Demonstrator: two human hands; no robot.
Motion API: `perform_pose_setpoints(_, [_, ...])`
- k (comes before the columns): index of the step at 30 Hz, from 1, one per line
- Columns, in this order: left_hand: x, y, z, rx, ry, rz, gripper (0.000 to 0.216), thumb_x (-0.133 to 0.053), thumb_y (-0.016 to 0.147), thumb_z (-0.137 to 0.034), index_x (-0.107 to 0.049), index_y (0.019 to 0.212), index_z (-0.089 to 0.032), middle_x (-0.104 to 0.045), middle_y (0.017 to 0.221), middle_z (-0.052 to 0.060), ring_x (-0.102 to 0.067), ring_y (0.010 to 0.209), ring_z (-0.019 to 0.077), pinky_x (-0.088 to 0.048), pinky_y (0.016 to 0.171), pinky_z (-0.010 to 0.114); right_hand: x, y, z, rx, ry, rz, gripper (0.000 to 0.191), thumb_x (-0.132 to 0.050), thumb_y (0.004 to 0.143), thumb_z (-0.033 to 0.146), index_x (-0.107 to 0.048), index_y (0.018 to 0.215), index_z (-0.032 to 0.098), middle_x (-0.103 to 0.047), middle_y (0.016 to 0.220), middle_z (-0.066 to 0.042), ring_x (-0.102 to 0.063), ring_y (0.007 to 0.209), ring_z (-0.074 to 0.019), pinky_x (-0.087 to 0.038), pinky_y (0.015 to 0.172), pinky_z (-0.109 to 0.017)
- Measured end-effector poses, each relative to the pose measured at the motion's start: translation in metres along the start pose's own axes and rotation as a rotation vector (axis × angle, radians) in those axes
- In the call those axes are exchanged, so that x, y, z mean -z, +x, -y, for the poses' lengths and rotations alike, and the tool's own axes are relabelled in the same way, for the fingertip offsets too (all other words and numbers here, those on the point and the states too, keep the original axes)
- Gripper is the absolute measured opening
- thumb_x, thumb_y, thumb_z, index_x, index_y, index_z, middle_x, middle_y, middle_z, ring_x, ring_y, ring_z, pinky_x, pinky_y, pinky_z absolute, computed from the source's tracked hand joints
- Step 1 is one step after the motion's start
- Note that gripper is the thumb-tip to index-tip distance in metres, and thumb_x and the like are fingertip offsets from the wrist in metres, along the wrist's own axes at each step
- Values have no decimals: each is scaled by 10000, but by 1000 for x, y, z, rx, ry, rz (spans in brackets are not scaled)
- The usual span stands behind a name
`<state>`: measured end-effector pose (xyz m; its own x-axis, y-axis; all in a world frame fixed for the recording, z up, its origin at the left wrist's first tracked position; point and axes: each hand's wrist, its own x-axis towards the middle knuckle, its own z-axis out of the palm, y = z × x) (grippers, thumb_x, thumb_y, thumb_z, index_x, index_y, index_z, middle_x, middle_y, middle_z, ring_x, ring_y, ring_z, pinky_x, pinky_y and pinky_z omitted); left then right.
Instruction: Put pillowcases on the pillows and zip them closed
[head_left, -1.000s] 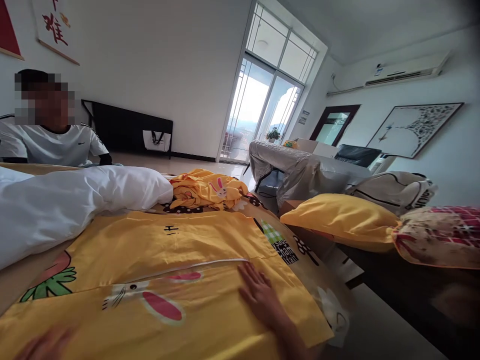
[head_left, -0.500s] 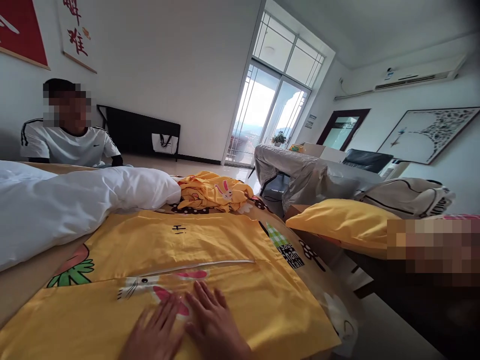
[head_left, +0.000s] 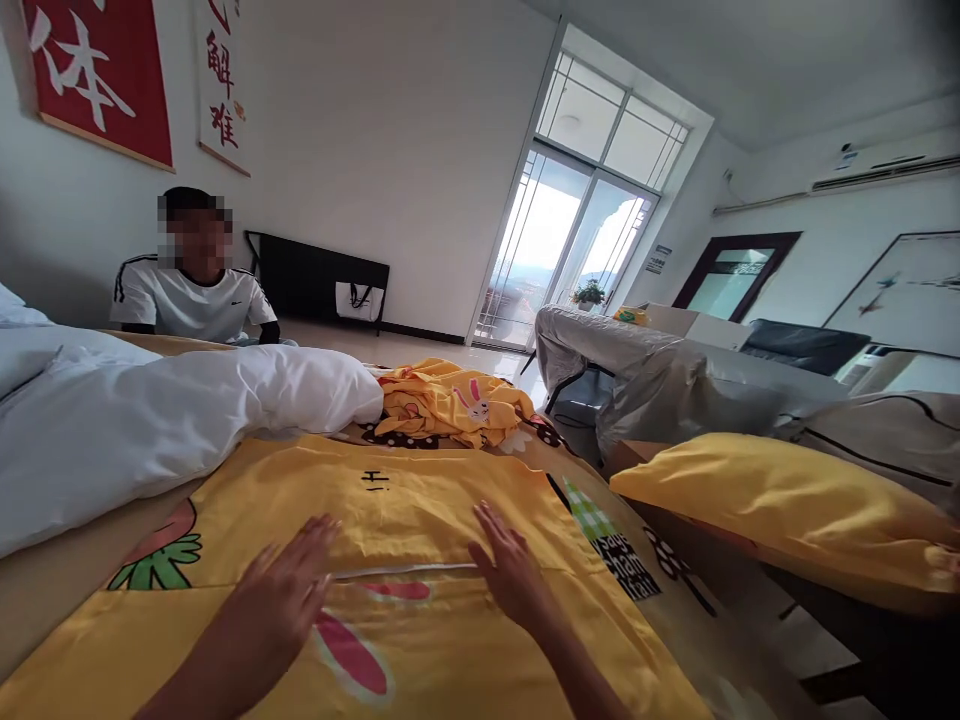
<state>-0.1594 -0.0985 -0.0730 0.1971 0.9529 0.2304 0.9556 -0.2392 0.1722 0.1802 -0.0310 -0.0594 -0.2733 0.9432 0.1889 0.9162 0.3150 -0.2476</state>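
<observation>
Fingers of the left hand (head_left: 277, 595) and right hand (head_left: 517, 565) stretch out flat, slightly apart, clamped on nothing, over the yellow cloth (head_left: 457, 645).
It spreads below and ahead of both hands on the bed (head_left: 45, 585), thin, smooth, lightly creased; its near edge is out of view, so its long axis cannot be told. Its white strip (head_left: 409, 571) runs crosswise between the hands, both about equally near its ends. Past the cloth's far edge sits a rumpled bundle (head_left: 442, 410); puffy white bedding (head_left: 225, 410) lies left, a plump pillow (head_left: 787, 510) beyond the bed's right edge.
</observation>
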Motion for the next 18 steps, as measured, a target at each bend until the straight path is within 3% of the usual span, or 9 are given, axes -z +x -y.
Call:
perform_pose_setpoints(1, [1, 32, -18, 20, 0, 89, 562, -225, 934, -271, -294, 1487, -201, -270, 1554, 59, -269, 1443, 206, -325, 1147, 460, -5, 24, 27, 80, 64, 73, 541, -307, 984, 413, -367, 1480, 205, -333, 1540, -82, -288, 1435, -202, -277, 1143, -402])
perform_pose_setpoints(3, [-6, 87, -41, 80, 0, 146, 557, -253, 930, -264, -346, 1463, -132, -286, 1540, 109, -289, 1434, 223, -291, 1159, 482, -22, 64, 67, 178, 139, 163, 529, -325, 988, 397, -349, 1484, 216, -311, 1552, -81, -244, 1451, -190, -229, 1158, -420])
perform_pose_setpoints(4, [-13, 108, -42, 109, 2, 157, 557, -269, 934, -298, -367, 1452, -115, -306, 1528, 128, -307, 1426, 240, -295, 1153, 500, -32, 80, 77, 201, 159, 192, 526, -323, 990, 416, -354, 1480, 228, -308, 1555, -77, -236, 1454, -188, -215, 1161, -435])
perform_pose_setpoints(6, [-27, 134, -18, 158, 12, 141, 572, -283, 943, -379, -388, 1442, -121, -317, 1526, 129, -300, 1428, 260, -278, 1155, 520, -49, 105, 74, 200, 159, 201, 530, -316, 989, 474, -373, 1468, 256, -305, 1559, -60, -227, 1456, -188, -186, 1166, -457])
perform_pose_setpoints(8, [-40, 142, 35, 205, 54, 112, 561, -268, 949, -390, -392, 1446, -162, -296, 1546, 100, -255, 1446, 260, -248, 1166, 521, -55, 122, 44, 131, 106, 180, 552, -297, 985, 511, -381, 1467, 257, -299, 1562, -53, -218, 1459, -194, -161, 1171, -461])
perform_pose_setpoints(10, [-47, 138, 101, 254, 169, 104, 533, -246, 948, -322, -419, 1434, -187, -310, 1547, 96, -261, 1444, 259, -274, 1147, 520, -49, 134, -4, 1, 19, 162, 569, -256, 990, 505, -368, 1478, 234, -290, 1565, -57, -210, 1461, -198, -155, 1172, -456])
perform_pose_setpoints(13, [-52, 131, 187, 195, 312, 126, 544, -246, 923, -243, -448, 1411, -109, -329, 1531, 144, -265, 1438, 297, -278, 1143, 521, -35, 145, -77, -171, -93, 178, 581, -210, 991, 503, -323, 1499, 244, -256, 1578, -38, -214, 1460, -182, -187, 1163, -434])
perform_pose_setpoints(15, [-55, 134, 221, 163, 347, 111, 545, -265, 914, -247, -474, 1385, -70, -377, 1504, 154, -295, 1423, 309, -241, 1169, 499, -30, 146, -113, -242, -131, 185, 587, -191, 989, 514, -287, 1510, 263, -241, 1583, -25, -199, 1464, -175, -170, 1166, -437])
perform_pose_setpoints(18, [-58, 142, 239, 241, 272, 40, 571, -227, 934, -317, -454, 1389, -56, -432, 1472, 143, -363, 1389, 294, -271, 1165, 454, -30, 145, -145, -316, -163, 160, 582, -191, 992, 494, -257, 1521, 257, -211, 1593, -32, -149, 1476, -185, -96, 1174, -467])
